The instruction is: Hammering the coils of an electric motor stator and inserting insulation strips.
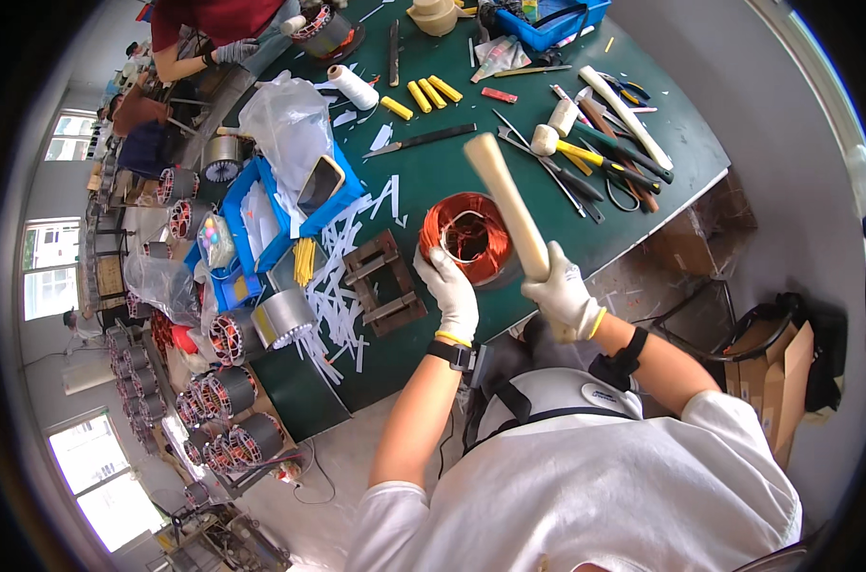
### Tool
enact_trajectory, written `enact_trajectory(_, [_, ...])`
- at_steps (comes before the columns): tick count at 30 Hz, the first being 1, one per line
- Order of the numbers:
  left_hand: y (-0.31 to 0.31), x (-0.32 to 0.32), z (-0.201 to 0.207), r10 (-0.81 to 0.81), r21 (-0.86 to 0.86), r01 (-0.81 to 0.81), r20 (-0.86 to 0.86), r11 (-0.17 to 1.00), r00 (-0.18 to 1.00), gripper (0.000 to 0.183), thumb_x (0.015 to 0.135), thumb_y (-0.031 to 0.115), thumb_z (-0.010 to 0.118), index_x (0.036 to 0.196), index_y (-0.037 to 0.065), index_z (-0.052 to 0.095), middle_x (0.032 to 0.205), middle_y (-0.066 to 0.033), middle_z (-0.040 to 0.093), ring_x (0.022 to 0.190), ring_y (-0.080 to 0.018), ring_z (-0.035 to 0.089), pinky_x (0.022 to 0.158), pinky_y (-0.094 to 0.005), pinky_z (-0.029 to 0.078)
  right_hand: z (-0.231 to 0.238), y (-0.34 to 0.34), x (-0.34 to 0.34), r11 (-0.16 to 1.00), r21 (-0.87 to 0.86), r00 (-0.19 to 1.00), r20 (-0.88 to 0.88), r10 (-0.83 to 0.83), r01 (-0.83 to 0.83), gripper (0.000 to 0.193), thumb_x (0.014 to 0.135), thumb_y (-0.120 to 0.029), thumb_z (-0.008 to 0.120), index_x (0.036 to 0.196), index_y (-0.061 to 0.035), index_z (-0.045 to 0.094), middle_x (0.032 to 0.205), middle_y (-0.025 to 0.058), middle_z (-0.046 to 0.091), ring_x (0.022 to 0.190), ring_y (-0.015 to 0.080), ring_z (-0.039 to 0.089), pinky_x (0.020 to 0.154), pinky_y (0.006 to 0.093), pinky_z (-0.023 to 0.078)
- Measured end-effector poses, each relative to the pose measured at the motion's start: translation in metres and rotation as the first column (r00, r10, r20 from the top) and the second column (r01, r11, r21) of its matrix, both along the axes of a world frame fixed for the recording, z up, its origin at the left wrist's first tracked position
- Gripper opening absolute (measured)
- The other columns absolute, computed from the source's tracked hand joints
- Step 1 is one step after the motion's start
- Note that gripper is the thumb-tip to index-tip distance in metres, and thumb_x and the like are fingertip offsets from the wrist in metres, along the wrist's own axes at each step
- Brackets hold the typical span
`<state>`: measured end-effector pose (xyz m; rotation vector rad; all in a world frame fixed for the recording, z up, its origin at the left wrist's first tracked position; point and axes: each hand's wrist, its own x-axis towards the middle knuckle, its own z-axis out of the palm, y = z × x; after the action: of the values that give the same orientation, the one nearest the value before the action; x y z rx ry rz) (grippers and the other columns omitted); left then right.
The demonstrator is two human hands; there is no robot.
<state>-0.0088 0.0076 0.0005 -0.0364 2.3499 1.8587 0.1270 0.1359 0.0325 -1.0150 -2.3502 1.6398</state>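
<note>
A motor stator (503, 250) wound with red-orange copper wire stands on the green table in front of me. Its open bore faces up, and a white ring-like edge shows inside it. My left hand (447, 291), in a white glove, grips the stator's near left side. In my gloved right hand (565, 294) is a pale wooden club (506, 195), held by its lower end. The club leans up and to the left, passing in front of the stator's right side; I cannot tell whether they touch. A brown wooden frame (383, 283) lies left of my left hand.
Right of the stator lie mallets (586, 154), screwdrivers and pliers. White paper strips (333, 276) are strewn beside blue trays (252, 224) on the left. A file (423, 139) and yellow rolls (440, 89) lie farther back. Another person (214, 38) works at the far left.
</note>
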Motion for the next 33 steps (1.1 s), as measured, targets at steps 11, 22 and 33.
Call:
enact_trajectory(11, [-0.038,-0.053,-0.004,-0.348,0.114,0.353,-0.065,0.929,0.935,0.053,0.1,0.029,0.059,0.139,-0.004,0.047,0.132,-0.0165,0.058,0.123,-0.0254,0.054,0.108,-0.0349,0.039,-0.001,0.01,0.001,0.992,-0.016,0.99,0.065,0.123,-0.122,0.039,0.077,-0.013,0.072,0.103,0.0,0.047,0.072,0.0099,0.06,0.057,0.0222,0.063,0.047,0.0356,0.049])
enact_trajectory(22, [-0.054,0.034,-0.008,-0.251,-0.199,0.236,-0.056,0.951,0.966,0.083,0.1,0.055,0.047,0.153,-0.003,0.019,0.154,-0.0305,0.024,0.143,-0.0419,0.028,0.116,-0.0482,0.028,0.035,0.026,0.003,0.987,-0.152,0.978,0.193,0.076,-0.047,0.042,0.076,-0.019,0.072,0.104,0.0014,0.05,0.083,0.0148,0.065,0.067,0.0215,0.067,0.057,0.0367,0.054])
enact_trajectory(33, [-0.014,-0.032,-0.011,-0.397,-0.158,0.367,-0.242,0.917,0.886,0.058,0.095,0.028,0.064,0.141,-0.001,0.044,0.142,-0.024,0.048,0.133,-0.0374,0.047,0.113,-0.0412,0.036,0.031,0.021,0.017,0.969,-0.173,0.984,0.006,-0.176,0.174,0.037,0.079,-0.017,0.071,0.102,0.0006,0.047,0.076,0.0142,0.062,0.062,0.0218,0.065,0.05,0.0358,0.051])
